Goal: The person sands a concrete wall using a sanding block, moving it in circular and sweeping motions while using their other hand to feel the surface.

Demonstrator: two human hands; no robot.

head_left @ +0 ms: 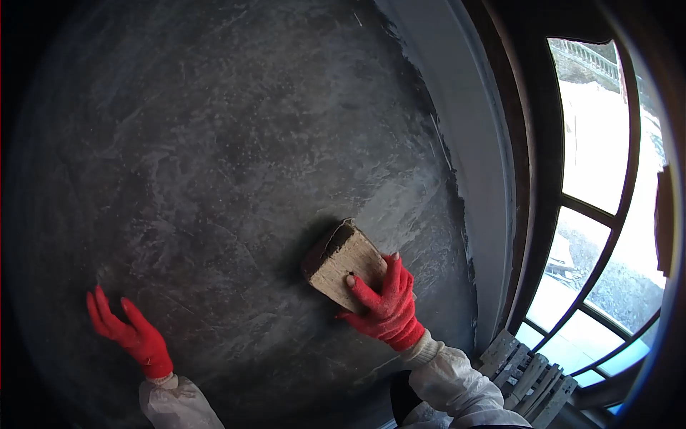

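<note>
My right hand (386, 304), in a red glove, is wrapped round a worn wooden sanding block (348, 266), thumb on its near face and fingers over the far edge. A dark sheet, curled at the top corner, covers the side of the block turned to the wall. That side lies against or close over the dark grey mottled wall (236, 164), which shows pale scuffs and specks. Off to the left, my left hand (134, 332) in a matching glove holds nothing, its fingers spread and raised near the wall surface.
Along the right of the wall runs a lighter grey border strip (468, 129). Beyond it stands a dark-framed window (597, 143) with bright light outside. Weathered wooden slats (529, 379) sit low at the right, beneath the window.
</note>
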